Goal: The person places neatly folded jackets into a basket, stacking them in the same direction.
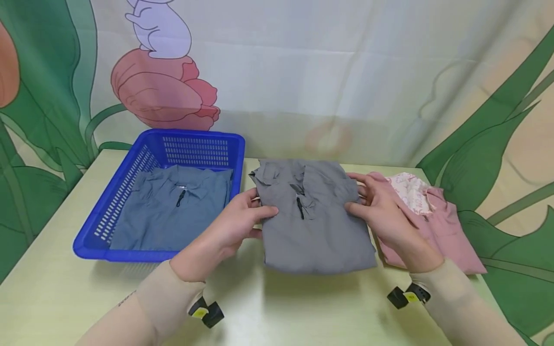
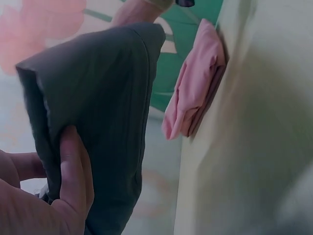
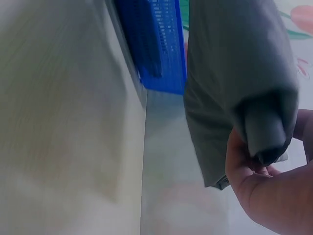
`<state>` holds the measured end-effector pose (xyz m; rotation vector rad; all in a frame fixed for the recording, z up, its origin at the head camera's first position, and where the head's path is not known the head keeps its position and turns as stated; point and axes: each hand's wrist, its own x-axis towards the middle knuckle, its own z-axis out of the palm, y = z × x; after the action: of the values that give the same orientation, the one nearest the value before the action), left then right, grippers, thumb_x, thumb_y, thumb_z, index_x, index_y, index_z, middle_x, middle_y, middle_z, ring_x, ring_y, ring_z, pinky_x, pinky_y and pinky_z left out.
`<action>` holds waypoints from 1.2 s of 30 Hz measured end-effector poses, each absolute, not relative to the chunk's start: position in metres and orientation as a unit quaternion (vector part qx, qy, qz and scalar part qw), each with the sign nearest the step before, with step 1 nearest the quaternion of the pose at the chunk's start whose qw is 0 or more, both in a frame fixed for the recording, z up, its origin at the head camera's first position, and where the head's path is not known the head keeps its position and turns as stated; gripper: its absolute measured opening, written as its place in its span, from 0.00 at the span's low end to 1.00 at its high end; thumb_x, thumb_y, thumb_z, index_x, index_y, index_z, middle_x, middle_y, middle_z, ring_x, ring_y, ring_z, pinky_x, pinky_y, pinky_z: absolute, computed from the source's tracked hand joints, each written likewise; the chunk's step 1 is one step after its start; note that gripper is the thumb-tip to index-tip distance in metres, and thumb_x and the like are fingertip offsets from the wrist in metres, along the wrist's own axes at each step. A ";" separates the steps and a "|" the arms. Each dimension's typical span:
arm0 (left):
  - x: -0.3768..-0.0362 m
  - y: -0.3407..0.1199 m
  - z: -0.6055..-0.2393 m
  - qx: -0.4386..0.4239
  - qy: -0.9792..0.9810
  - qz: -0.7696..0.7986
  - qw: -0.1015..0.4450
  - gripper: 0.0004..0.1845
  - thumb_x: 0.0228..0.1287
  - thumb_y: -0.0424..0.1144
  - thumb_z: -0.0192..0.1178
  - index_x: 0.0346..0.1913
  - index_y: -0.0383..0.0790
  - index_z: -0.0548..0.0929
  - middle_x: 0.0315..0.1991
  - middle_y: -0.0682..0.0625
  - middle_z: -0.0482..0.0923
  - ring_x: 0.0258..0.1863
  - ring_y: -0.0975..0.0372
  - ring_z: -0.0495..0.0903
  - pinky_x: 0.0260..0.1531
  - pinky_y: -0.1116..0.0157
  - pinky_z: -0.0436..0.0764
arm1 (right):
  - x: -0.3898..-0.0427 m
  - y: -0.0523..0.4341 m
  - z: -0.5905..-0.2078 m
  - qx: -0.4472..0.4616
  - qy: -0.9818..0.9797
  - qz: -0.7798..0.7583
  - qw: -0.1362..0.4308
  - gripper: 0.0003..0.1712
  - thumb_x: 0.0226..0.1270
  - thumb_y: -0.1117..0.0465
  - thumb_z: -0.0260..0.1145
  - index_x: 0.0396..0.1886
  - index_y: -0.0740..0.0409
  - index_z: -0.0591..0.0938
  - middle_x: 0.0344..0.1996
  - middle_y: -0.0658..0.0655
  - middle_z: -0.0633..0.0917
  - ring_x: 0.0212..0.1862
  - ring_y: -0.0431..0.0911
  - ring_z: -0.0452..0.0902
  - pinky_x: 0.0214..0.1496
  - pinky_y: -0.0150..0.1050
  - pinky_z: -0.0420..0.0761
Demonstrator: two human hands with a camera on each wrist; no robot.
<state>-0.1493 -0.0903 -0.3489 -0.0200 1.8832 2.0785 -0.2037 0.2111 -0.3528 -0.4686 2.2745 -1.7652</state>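
A folded grey shirt [image 1: 313,221] with a short black zip lies in the middle of the pale green table [image 1: 277,307]. My left hand [image 1: 242,218] grips its left edge, thumb on top and fingers underneath. My right hand [image 1: 374,204] grips its right edge the same way. In the left wrist view the thumb [image 2: 73,171] presses on the grey shirt [image 2: 102,98]. The right wrist view shows the grey shirt [image 3: 234,73] pinched by my right hand [image 3: 266,181].
A blue slotted basket [image 1: 130,182] at the left holds a folded blue-grey zip shirt [image 1: 173,211]. A folded pink garment [image 1: 437,226] with a floral lining lies at the right, close to the table's edge. A printed curtain hangs behind.
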 end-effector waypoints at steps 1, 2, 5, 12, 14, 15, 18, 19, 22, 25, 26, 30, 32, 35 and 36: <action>-0.151 -0.094 -0.348 -0.012 0.659 0.732 0.170 0.28 0.73 0.29 0.57 0.73 0.34 0.66 0.56 0.40 0.81 0.44 0.58 0.85 0.40 0.59 0.86 | -0.204 0.208 -0.351 -0.153 0.774 -0.602 0.122 0.41 0.68 0.75 0.62 0.79 0.60 0.59 0.67 0.66 0.74 0.62 0.51 0.77 0.55 0.34 0.80; -0.153 -0.097 -0.347 -0.016 0.657 0.734 0.172 0.29 0.73 0.29 0.57 0.74 0.34 0.65 0.54 0.41 0.81 0.43 0.59 0.84 0.40 0.59 0.85 | -0.205 0.205 -0.348 -0.149 0.773 -0.602 0.132 0.42 0.68 0.75 0.62 0.79 0.60 0.58 0.68 0.66 0.74 0.63 0.52 0.76 0.56 0.34 0.80; -0.159 -0.106 -0.346 -0.030 0.659 0.731 0.174 0.35 0.73 0.30 0.57 0.78 0.33 0.57 0.52 0.44 0.79 0.40 0.62 0.83 0.42 0.61 0.84 | -0.208 0.196 -0.343 -0.144 0.768 -0.605 0.152 0.43 0.68 0.75 0.62 0.80 0.59 0.57 0.69 0.64 0.72 0.66 0.54 0.73 0.56 0.34 0.79; -0.166 -0.126 -0.345 -0.035 0.673 0.721 0.163 0.38 0.74 0.32 0.56 0.80 0.34 0.53 0.58 0.42 0.73 0.35 0.65 0.76 0.53 0.55 0.80 | -0.218 0.177 -0.341 -0.146 0.747 -0.629 0.157 0.44 0.66 0.77 0.63 0.79 0.58 0.59 0.66 0.65 0.73 0.60 0.51 0.77 0.52 0.37 0.82; -0.167 -0.132 -0.345 -0.028 0.671 0.724 0.156 0.34 0.74 0.31 0.55 0.79 0.34 0.57 0.61 0.40 0.74 0.41 0.63 0.82 0.50 0.55 0.83 | -0.221 0.172 -0.341 -0.143 0.737 -0.639 0.163 0.44 0.66 0.77 0.63 0.79 0.57 0.59 0.66 0.64 0.72 0.58 0.50 0.77 0.51 0.37 0.82; -0.167 -0.134 -0.346 -0.024 0.671 0.725 0.153 0.33 0.74 0.31 0.55 0.78 0.33 0.58 0.61 0.40 0.75 0.43 0.62 0.84 0.49 0.56 0.84 | -0.222 0.170 -0.342 -0.142 0.732 -0.645 0.167 0.44 0.66 0.77 0.63 0.79 0.57 0.59 0.66 0.64 0.72 0.57 0.49 0.78 0.50 0.38 0.83; -0.167 -0.142 -0.346 -0.023 0.674 0.724 0.145 0.32 0.75 0.31 0.55 0.78 0.33 0.59 0.60 0.40 0.76 0.43 0.62 0.84 0.45 0.59 0.85 | -0.226 0.164 -0.342 -0.138 0.718 -0.660 0.173 0.44 0.65 0.78 0.63 0.79 0.58 0.60 0.65 0.63 0.72 0.54 0.48 0.79 0.48 0.38 0.83; -0.167 -0.144 -0.346 -0.023 0.676 0.722 0.143 0.32 0.75 0.32 0.55 0.78 0.33 0.59 0.59 0.41 0.76 0.42 0.62 0.84 0.45 0.60 0.85 | -0.227 0.162 -0.342 -0.138 0.713 -0.665 0.174 0.44 0.65 0.78 0.62 0.79 0.58 0.60 0.64 0.63 0.72 0.54 0.48 0.79 0.47 0.38 0.83; -0.168 -0.151 -0.344 -0.027 0.678 0.720 0.144 0.35 0.75 0.33 0.55 0.80 0.34 0.55 0.60 0.41 0.76 0.43 0.63 0.84 0.45 0.60 0.85 | -0.230 0.155 -0.341 -0.138 0.705 -0.673 0.175 0.43 0.64 0.79 0.62 0.78 0.58 0.61 0.63 0.62 0.73 0.51 0.47 0.80 0.46 0.37 0.83; -0.167 -0.159 -0.341 -0.035 0.682 0.717 0.139 0.38 0.75 0.34 0.55 0.82 0.36 0.50 0.58 0.45 0.77 0.40 0.65 0.82 0.42 0.64 0.83 | -0.233 0.146 -0.339 -0.144 0.702 -0.675 0.174 0.43 0.64 0.79 0.63 0.77 0.57 0.63 0.62 0.62 0.73 0.50 0.47 0.80 0.45 0.38 0.83; -0.168 -0.162 -0.341 -0.037 0.682 0.717 0.137 0.40 0.75 0.34 0.56 0.82 0.37 0.48 0.57 0.47 0.78 0.39 0.66 0.81 0.41 0.65 0.83 | -0.234 0.143 -0.338 -0.146 0.703 -0.674 0.173 0.43 0.64 0.79 0.63 0.77 0.57 0.63 0.62 0.62 0.73 0.50 0.48 0.80 0.45 0.38 0.83; -0.169 -0.173 -0.342 -0.043 0.684 0.717 0.123 0.40 0.75 0.35 0.56 0.82 0.36 0.48 0.49 0.53 0.81 0.35 0.68 0.81 0.38 0.68 0.83 | -0.238 0.132 -0.336 -0.151 0.703 -0.672 0.175 0.42 0.64 0.79 0.64 0.77 0.56 0.65 0.63 0.61 0.73 0.51 0.49 0.78 0.45 0.37 0.83; -0.171 -0.177 -0.343 -0.045 0.682 0.720 0.119 0.39 0.76 0.35 0.56 0.82 0.35 0.49 0.48 0.54 0.82 0.36 0.68 0.83 0.41 0.66 0.85 | -0.241 0.126 -0.335 -0.152 0.701 -0.673 0.178 0.42 0.64 0.79 0.64 0.77 0.57 0.65 0.63 0.62 0.74 0.51 0.49 0.78 0.44 0.37 0.83; -0.172 -0.184 -0.344 -0.050 0.684 0.719 0.113 0.39 0.76 0.35 0.56 0.82 0.34 0.50 0.48 0.54 0.82 0.36 0.68 0.84 0.42 0.65 0.85 | -0.245 0.118 -0.335 -0.152 0.697 -0.677 0.182 0.42 0.64 0.79 0.63 0.77 0.56 0.65 0.62 0.62 0.74 0.51 0.50 0.78 0.44 0.38 0.83; -0.173 -0.186 -0.345 -0.050 0.685 0.718 0.112 0.39 0.76 0.36 0.56 0.82 0.34 0.49 0.48 0.54 0.82 0.36 0.68 0.84 0.42 0.65 0.85 | -0.246 0.116 -0.335 -0.153 0.696 -0.677 0.183 0.42 0.65 0.79 0.63 0.77 0.56 0.65 0.61 0.62 0.74 0.51 0.50 0.78 0.43 0.38 0.83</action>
<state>-0.1728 -0.1865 -0.3445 -0.1478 2.0111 2.1078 -0.2459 0.1161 -0.3346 -0.4316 1.9639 -1.9115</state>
